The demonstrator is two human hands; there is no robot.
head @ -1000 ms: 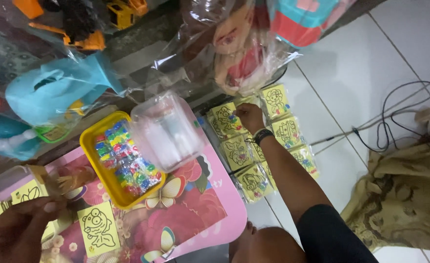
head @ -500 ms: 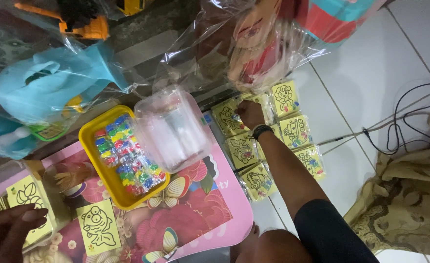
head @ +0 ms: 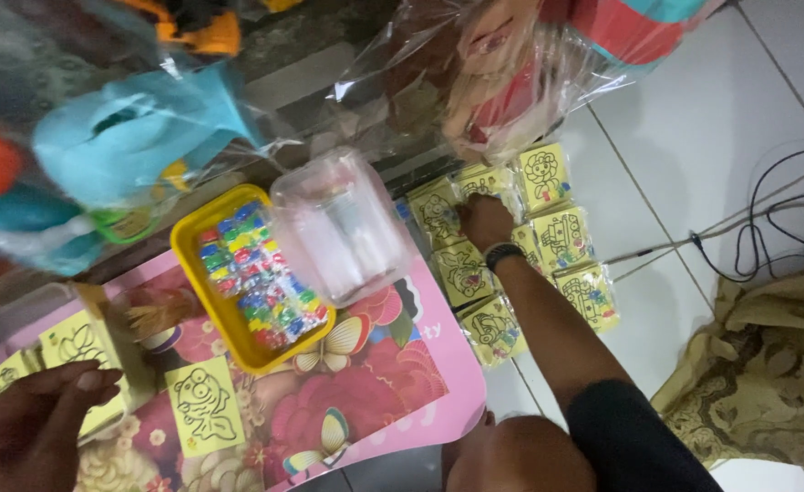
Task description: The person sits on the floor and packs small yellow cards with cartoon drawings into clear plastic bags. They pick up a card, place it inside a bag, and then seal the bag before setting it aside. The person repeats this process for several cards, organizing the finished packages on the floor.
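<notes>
My right hand (head: 482, 219), with a dark band on the wrist, reaches down to a group of yellow picture-card packs (head: 561, 239) laid out on the white floor tiles. Its fingers curl onto the pack (head: 438, 214) nearest the table, and the grip itself is hidden. At the lower left, my left hand (head: 33, 428) lies with fingers spread on a stack of yellow cards (head: 69, 342) on the pink flowered table (head: 375, 364). A loose yellow card (head: 203, 405) with a drawn outline lies just right of that hand.
A yellow tray (head: 203, 230) of small coloured pieces sits mid-table, with a clear plastic tub (head: 338, 228) over its right end. Wrapped toys, one of them blue (head: 138, 137), hang above. Black cables (head: 767, 228) and a patterned cloth (head: 767, 364) lie on the floor at right.
The view has shifted a little. My right hand stays on the same card packs and my left hand stays on the cards at the table's left.
</notes>
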